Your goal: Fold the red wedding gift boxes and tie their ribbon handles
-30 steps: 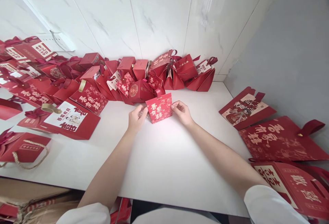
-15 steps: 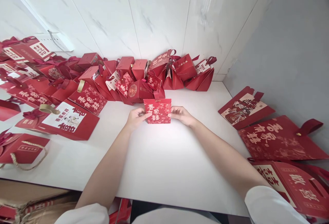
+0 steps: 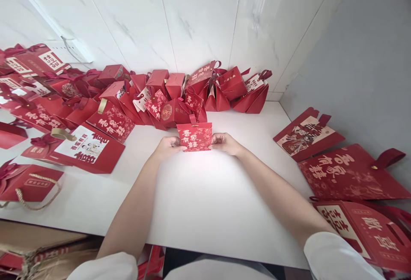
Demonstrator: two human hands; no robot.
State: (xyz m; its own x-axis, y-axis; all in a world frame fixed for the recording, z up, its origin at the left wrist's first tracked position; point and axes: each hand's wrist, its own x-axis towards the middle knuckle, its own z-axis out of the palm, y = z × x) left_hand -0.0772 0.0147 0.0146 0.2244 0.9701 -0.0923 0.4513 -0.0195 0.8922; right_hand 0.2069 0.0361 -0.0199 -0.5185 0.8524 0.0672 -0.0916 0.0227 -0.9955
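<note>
A small red gift box [image 3: 196, 135] with pale lettering, a floral print and a short ribbon loop at its top is at the middle of the white table, near the pile at the wall. My left hand [image 3: 168, 146] pinches its left side by the lower corner, thumb in front. My right hand [image 3: 226, 144] grips the right edge between thumb and curled fingers. The box's back and the fingertips behind it are hidden. Just beyond it lies another red box [image 3: 171, 112] with a round gold emblem.
Red gift boxes [image 3: 158, 80] are heaped along the tiled wall. At left are a larger box with a white panel [image 3: 84, 144] and a rope-handled box [image 3: 34, 182]. Flat red packages [image 3: 349, 172] lie along the right edge. A cardboard carton [image 3: 38, 237] sits below the table's front left edge.
The gift box has shifted slightly left and tilted a little, its left side lower. My left hand's fingers have moved down toward its lower corner. My right hand still holds the other edge.
</note>
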